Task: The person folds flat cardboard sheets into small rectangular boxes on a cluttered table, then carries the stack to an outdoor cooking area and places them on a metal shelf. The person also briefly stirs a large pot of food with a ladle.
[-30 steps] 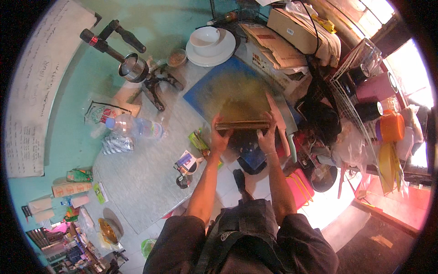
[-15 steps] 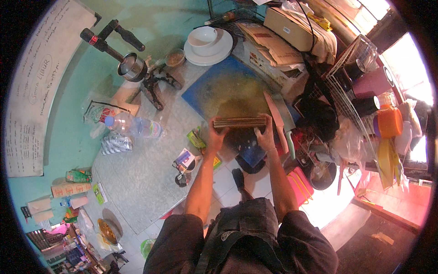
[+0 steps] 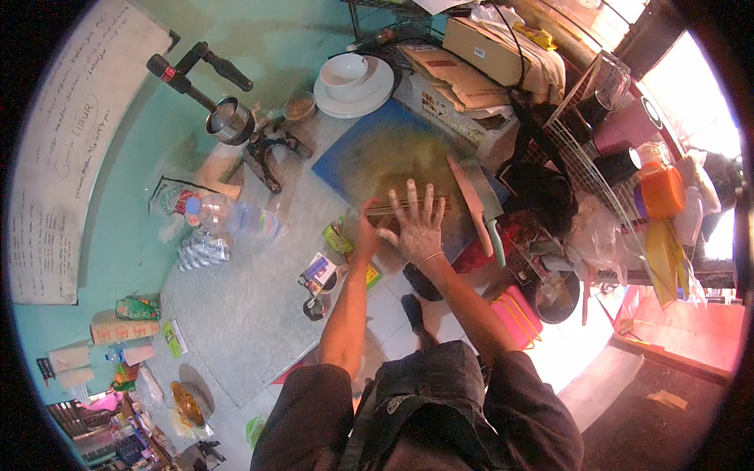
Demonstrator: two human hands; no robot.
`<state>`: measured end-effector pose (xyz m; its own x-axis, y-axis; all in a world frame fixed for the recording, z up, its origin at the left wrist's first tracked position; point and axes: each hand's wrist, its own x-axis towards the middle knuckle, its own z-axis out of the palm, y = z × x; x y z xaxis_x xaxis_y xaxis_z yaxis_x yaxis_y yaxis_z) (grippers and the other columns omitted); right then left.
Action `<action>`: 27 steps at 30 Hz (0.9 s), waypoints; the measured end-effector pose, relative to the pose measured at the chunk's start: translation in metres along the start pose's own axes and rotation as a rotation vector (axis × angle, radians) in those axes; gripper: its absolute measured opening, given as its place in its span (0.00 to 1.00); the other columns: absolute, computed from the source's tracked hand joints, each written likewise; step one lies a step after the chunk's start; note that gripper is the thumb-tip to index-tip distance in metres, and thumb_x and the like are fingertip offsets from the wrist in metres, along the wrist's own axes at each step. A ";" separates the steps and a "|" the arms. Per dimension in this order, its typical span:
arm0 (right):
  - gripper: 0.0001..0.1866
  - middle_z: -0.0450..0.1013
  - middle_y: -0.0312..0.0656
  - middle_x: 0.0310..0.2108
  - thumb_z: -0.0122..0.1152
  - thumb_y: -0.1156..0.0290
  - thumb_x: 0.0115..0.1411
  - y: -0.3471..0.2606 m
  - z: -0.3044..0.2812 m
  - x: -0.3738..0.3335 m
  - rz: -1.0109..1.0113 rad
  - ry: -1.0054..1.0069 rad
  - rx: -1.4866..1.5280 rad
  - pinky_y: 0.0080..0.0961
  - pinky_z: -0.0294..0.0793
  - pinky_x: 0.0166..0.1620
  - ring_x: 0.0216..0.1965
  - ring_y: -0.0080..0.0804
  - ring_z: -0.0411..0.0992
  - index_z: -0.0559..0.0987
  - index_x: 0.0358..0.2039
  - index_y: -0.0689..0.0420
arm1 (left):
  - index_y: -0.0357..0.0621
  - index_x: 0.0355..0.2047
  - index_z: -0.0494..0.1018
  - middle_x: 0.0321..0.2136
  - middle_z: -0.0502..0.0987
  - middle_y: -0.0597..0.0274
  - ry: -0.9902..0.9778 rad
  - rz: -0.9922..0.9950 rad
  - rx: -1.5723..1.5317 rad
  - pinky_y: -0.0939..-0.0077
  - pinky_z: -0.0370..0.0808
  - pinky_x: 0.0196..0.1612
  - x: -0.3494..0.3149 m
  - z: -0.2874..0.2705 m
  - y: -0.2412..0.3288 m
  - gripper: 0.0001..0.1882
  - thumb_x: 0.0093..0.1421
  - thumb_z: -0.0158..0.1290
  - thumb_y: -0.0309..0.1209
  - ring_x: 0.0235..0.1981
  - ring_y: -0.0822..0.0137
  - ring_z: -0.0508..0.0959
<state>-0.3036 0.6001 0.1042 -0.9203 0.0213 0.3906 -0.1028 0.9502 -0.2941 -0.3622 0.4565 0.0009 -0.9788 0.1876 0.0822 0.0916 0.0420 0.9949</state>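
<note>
Left hand [image 3: 369,229]: one, closing on the left end of a stack of thin brown sheets [image 3: 383,209]; its forearm is running almost straight up from the lower edge, and the thumb's placement is too blurred to tell.

Right hand [image 3: 416,226]: one, lying open with back upward, fingers fanning apart and pointing away from the body, thumb extending leftward; it is covering much of the stack without grasping it, and how firmly the palm is touching cannot be told. Its forearm is slanting up and leftward, the wrist wearing a thin band [image 3: 430,257].

Stack: one, sitting edge-on between the hands, over the near part of a blue cutting board [image 3: 342,161]; whether it is resting there or being held above cannot be told.

Knives: two, lying side by side right of the stack, one having a pale green handle [image 3: 496,242].
</note>
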 end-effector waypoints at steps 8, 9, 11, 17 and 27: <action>0.41 0.48 0.47 0.70 0.61 0.62 0.59 0.085 -0.021 -0.006 0.236 0.122 0.482 0.46 0.44 0.69 0.69 0.54 0.45 0.53 0.69 0.51 | 0.42 0.54 0.64 0.46 0.75 0.56 0.033 -0.008 0.189 0.67 0.70 0.52 0.000 -0.005 -0.008 0.25 0.59 0.61 0.27 0.48 0.61 0.75; 0.41 0.50 0.48 0.69 0.61 0.65 0.58 0.082 -0.043 0.004 0.136 0.057 0.560 0.44 0.48 0.68 0.68 0.54 0.48 0.53 0.69 0.53 | 0.42 0.53 0.65 0.45 0.75 0.57 0.029 -0.031 0.138 0.67 0.70 0.53 0.000 -0.003 -0.005 0.25 0.58 0.62 0.27 0.48 0.62 0.74; 0.40 0.55 0.50 0.66 0.62 0.70 0.57 0.087 -0.034 -0.001 0.156 -0.096 0.538 0.39 0.54 0.66 0.65 0.51 0.55 0.55 0.67 0.55 | 0.41 0.51 0.67 0.43 0.76 0.60 0.022 -0.079 0.037 0.68 0.69 0.53 -0.003 -0.001 0.001 0.24 0.56 0.63 0.27 0.47 0.63 0.74; 0.28 0.72 0.48 0.52 0.61 0.68 0.60 0.117 0.026 -0.025 0.431 -0.364 0.803 0.38 0.63 0.60 0.56 0.40 0.68 0.67 0.59 0.59 | 0.38 0.51 0.68 0.44 0.76 0.57 -0.022 -0.267 0.223 0.70 0.72 0.50 0.015 -0.023 0.022 0.23 0.58 0.61 0.32 0.44 0.66 0.76; 0.26 0.74 0.35 0.45 0.62 0.67 0.61 0.077 -0.102 -0.313 0.956 -0.400 1.495 0.24 0.77 0.38 0.39 0.24 0.74 0.69 0.59 0.53 | 0.39 0.55 0.68 0.48 0.76 0.59 -0.462 -0.647 -0.062 0.72 0.77 0.46 -0.221 0.029 0.034 0.24 0.59 0.59 0.29 0.46 0.67 0.77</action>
<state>0.0148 0.6986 0.0485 -0.8610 0.0492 -0.5062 0.4487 -0.3951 -0.8016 -0.1373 0.4450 0.0149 -0.6577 0.5335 -0.5318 -0.4924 0.2297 0.8395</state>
